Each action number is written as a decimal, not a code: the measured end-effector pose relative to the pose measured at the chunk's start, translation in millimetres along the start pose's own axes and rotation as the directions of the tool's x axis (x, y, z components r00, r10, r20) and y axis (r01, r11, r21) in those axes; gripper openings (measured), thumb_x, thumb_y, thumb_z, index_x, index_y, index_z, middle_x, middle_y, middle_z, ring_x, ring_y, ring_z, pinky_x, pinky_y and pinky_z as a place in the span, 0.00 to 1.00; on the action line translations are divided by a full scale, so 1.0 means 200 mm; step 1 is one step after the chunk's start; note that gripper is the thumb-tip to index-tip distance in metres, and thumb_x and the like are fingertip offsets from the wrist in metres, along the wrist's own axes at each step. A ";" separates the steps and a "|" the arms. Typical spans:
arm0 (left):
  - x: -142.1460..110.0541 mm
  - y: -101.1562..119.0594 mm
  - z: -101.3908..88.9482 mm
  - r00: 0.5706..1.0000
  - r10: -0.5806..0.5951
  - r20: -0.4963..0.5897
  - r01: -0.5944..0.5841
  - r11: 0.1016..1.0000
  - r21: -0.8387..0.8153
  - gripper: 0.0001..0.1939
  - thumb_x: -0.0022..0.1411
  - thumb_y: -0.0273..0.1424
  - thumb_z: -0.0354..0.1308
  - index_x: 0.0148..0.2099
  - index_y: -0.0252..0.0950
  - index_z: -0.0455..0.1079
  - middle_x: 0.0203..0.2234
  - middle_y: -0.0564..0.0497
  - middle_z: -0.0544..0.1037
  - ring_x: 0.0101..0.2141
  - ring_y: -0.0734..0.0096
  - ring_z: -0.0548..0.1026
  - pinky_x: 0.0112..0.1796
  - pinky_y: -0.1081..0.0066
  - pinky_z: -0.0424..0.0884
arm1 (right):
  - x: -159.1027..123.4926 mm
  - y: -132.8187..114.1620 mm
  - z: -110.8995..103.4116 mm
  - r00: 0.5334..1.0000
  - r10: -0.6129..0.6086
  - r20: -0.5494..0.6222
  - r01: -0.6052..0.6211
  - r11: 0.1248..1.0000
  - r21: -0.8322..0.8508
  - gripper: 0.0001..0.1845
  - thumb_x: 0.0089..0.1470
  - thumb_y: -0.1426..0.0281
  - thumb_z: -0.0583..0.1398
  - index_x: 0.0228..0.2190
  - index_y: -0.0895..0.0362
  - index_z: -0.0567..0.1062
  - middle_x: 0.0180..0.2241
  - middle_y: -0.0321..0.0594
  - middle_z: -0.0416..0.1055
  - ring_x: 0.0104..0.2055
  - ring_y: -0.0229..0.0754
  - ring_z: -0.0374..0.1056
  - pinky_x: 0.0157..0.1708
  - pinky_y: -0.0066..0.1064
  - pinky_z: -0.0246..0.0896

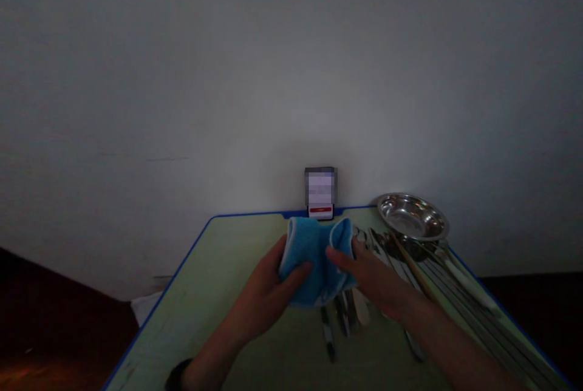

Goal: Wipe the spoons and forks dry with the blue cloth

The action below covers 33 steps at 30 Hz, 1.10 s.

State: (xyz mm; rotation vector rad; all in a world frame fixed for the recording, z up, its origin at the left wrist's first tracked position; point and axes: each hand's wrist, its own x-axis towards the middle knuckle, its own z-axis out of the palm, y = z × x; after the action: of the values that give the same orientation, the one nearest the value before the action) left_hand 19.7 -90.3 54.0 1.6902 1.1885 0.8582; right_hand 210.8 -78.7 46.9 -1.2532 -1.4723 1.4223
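A blue cloth (pixel 306 251) with a pale edge hangs between my two hands above the table. My left hand (pixel 277 285) grips its left side, thumb lying across the front. On the right side, my right hand (pixel 357 263) pinches a folded-over part of the cloth between thumb and fingers. Below and behind the cloth lie several utensils, among them a dark-handled one (pixel 327 336) and a pale handle (pixel 361 307). Their upper ends are hidden by the cloth and my right hand.
A phone (pixel 320 213) leans upright against the wall at the table's back edge. At the back right a shiny metal bowl (pixel 410 216) rests near long metal utensils and a wooden stick (pixel 414 268). The pale green table (pixel 195 312) has a blue rim.
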 end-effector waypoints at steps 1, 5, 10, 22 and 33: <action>-0.01 0.01 -0.07 0.997 -0.032 0.065 0.030 0.999 0.030 0.20 0.59 0.39 0.51 0.52 0.38 0.61 0.44 0.48 0.75 0.41 0.61 0.75 0.40 0.65 0.72 | 0.01 0.00 0.02 1.000 0.011 0.027 -0.011 1.000 -0.025 0.24 0.48 0.62 0.57 0.48 0.54 0.63 0.45 0.45 0.69 0.44 0.46 0.68 0.43 0.38 0.63; -0.03 0.01 -0.37 0.967 -0.218 0.134 0.176 0.947 0.270 0.14 0.56 0.42 0.53 0.40 0.38 0.69 0.35 0.50 0.79 0.34 0.59 0.77 0.36 0.63 0.73 | 0.07 0.05 0.10 0.999 0.012 -0.041 -0.020 0.979 -0.203 0.26 0.43 0.68 0.60 0.46 0.56 0.63 0.43 0.46 0.69 0.42 0.47 0.68 0.41 0.39 0.62; -0.01 -0.17 -0.59 0.951 -0.242 0.191 0.150 0.904 0.400 0.19 0.57 0.38 0.52 0.50 0.38 0.64 0.45 0.47 0.74 0.41 0.61 0.74 0.41 0.65 0.70 | 0.11 0.12 0.25 0.998 -0.003 0.069 0.012 0.990 -0.139 0.40 0.43 0.67 0.61 0.55 0.53 0.49 0.39 0.43 0.70 0.35 0.42 0.69 0.33 0.34 0.63; 0.11 -0.42 -0.23 0.954 -0.129 -0.269 0.298 0.457 0.838 0.29 0.60 0.45 0.44 0.57 0.31 0.56 0.51 0.33 0.63 0.51 0.44 0.61 0.46 0.49 0.58 | 0.10 0.18 0.30 0.949 -0.239 0.205 0.308 0.575 -0.758 0.11 0.55 0.69 0.51 0.32 0.57 0.72 0.33 0.42 0.68 0.39 0.43 0.63 0.39 0.35 0.57; -0.01 -0.43 -0.21 0.982 -0.189 -0.021 0.084 0.336 0.938 0.38 0.56 0.57 0.35 0.63 0.42 0.50 0.58 0.37 0.57 0.54 0.43 0.58 0.48 0.49 0.55 | 0.06 0.32 0.04 0.926 -0.339 0.168 0.309 0.423 -0.852 0.11 0.54 0.70 0.52 0.39 0.56 0.70 0.39 0.43 0.67 0.44 0.46 0.61 0.44 0.42 0.57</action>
State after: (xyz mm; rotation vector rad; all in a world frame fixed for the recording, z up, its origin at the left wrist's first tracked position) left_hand -48.7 -68.1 -8.5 2.4183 1.9346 -0.1814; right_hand 210.9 -74.6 -18.4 -1.3890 -2.3999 0.2892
